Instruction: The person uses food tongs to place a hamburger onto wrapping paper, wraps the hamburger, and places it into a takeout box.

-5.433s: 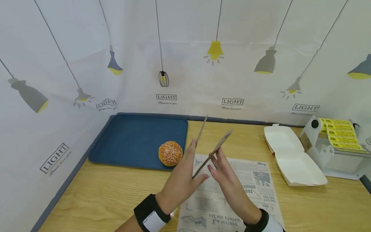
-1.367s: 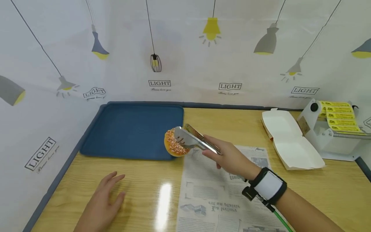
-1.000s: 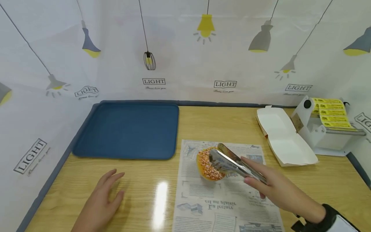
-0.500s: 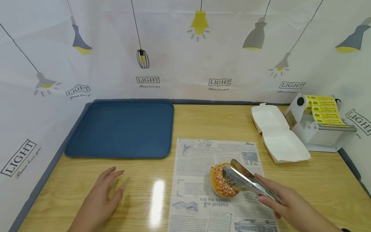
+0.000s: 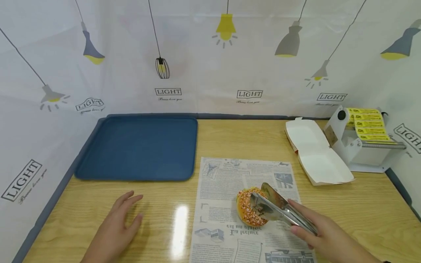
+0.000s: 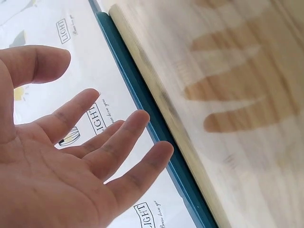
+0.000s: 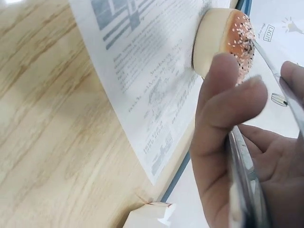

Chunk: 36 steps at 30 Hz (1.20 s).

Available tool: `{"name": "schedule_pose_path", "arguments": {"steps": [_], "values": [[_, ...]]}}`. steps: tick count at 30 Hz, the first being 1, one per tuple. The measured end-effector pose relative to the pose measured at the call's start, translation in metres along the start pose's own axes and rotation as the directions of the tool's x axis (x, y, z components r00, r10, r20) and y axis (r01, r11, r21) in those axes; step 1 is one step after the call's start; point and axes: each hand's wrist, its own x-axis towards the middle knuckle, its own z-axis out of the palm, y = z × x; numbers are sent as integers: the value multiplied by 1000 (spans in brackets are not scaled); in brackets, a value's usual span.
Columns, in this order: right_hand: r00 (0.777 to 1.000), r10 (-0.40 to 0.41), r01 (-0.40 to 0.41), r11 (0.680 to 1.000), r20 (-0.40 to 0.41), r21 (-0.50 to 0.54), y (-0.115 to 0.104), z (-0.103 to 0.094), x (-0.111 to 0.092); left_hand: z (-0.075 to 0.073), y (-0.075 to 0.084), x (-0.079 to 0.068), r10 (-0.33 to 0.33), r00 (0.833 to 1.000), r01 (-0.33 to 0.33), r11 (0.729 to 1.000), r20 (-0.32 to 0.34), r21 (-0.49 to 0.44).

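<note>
Over the table's left side my left hand hovers with fingers relaxed, holding nothing; in the left wrist view the bare palm faces the camera. My right hand grips metal tongs by their arms. A round bun, topped with sesame and brown glaze, sits on a newsprint-patterned paper sheet. One tong end overlaps the bun's top in the head view, while the other stands apart at its right. In the right wrist view the bun is upright on the paper, its far side hidden.
A blue tray lies at the back left against the wall sheet. At the back right stand an opened white takeaway box and a dispenser with yellow labels. The wooden table shows bare between tray and box.
The tongs pick the bun off the tray, carry it right and set it on the paper. Since half a second ago their ends have spread slightly. The left hand stays almost still.
</note>
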Motion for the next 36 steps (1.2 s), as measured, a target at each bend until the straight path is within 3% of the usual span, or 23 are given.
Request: {"name": "schedule_pose_path", "arguments": {"steps": [4,6,8,13,19,22,27,31,36], "values": [[999,53,-52,995,-4,82,-3,-8,-5,-3,1,0,4,1000,-4,1000,-13,7],[995,85,-80,991,-45,107,-7,-14,-6,-5,2,-1,11,1000,-10,1000,-22,10],[991,60,-46,991,-116,122,-13,-19,-6,-6,2,0,20,999,-20,1000,-29,12],[957,-118,167,970,-264,174,-34,-28,4,-8,6,1,57,997,-58,998,-50,-1],[934,-131,225,938,-333,263,-70,-29,33,-8,18,5,82,994,-82,997,-78,-6],[925,-131,259,904,-356,340,-89,-26,48,-8,29,11,81,995,-82,997,-57,-9],[940,-76,244,830,-332,502,-120,-21,70,-6,55,21,127,991,-129,991,-47,-31],[934,-28,253,756,-357,603,-140,-17,90,-1,80,29,199,978,-204,976,-62,-82],[917,14,296,644,-398,705,-161,-5,109,14,122,43,286,954,-296,946,-86,-134]]}}
